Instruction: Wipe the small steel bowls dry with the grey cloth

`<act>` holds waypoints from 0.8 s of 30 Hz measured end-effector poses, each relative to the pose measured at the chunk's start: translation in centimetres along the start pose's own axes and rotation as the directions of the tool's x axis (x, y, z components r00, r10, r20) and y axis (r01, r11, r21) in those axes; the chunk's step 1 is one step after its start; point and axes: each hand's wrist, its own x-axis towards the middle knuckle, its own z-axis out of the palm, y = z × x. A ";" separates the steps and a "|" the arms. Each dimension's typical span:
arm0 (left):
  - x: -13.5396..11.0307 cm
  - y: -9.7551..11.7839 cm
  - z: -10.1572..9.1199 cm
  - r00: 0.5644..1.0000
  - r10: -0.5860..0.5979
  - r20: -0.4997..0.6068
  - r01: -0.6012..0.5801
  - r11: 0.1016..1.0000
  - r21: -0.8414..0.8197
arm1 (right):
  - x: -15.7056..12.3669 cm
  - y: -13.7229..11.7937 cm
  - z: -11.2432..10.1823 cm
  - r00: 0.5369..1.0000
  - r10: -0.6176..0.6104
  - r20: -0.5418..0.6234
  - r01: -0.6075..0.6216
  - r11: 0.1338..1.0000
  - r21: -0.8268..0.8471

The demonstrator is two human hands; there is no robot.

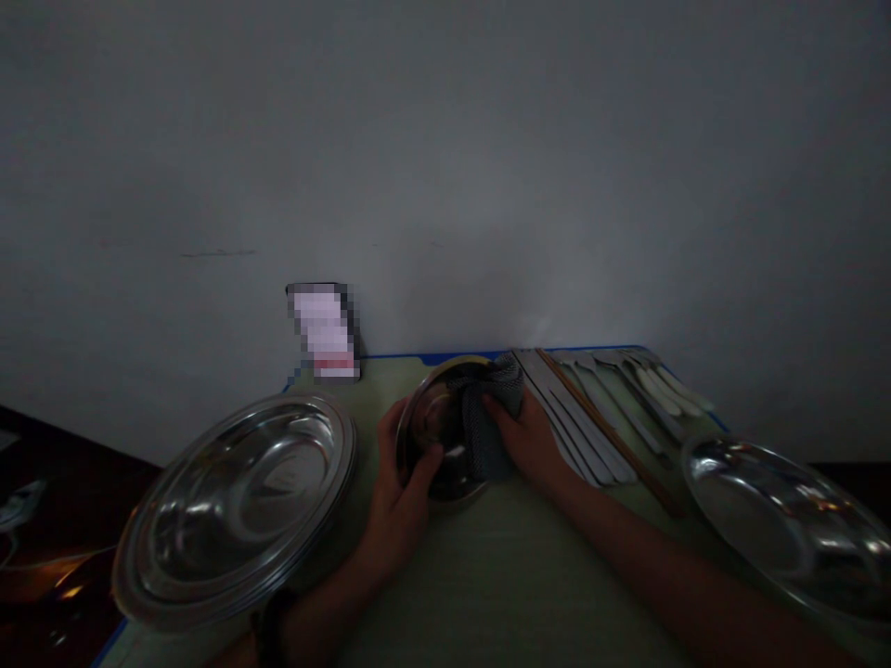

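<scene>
A small shiny metal bowl (432, 408) is tilted up over the middle of the table, its inside facing me. My left hand (406, 473) grips its left side, the thumb over the rim and the fingers behind. A dark checked cloth (491, 436) lies against the right part of the bowl. My right hand (522, 431) is closed on this cloth and presses it to the bowl's inner right side. The cloth covers part of the bowl and hides some of my right fingers.
Nested large metal basins (243, 482) stand on the left of the table (487, 575). Another metal basin (780, 529) is at the right. Chopsticks (613, 436), spoons and white-handled cutlery (661, 388) lie at the back right. A phone (324, 329) leans on the wall behind.
</scene>
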 end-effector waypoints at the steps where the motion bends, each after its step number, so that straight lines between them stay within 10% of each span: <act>1: 0.0 0.1 0.0 1.000 0.011 0.004 -0.011 1.000 -0.006 | 0.0 0.0 0.0 1.000 -0.003 0.002 0.003 1.000 0.003; 24: -0.2 0.4 0.0 1.000 0.013 0.015 -0.013 1.000 -0.010 | 0.0 0.2 0.0 1.000 -0.008 0.004 0.008 1.000 0.001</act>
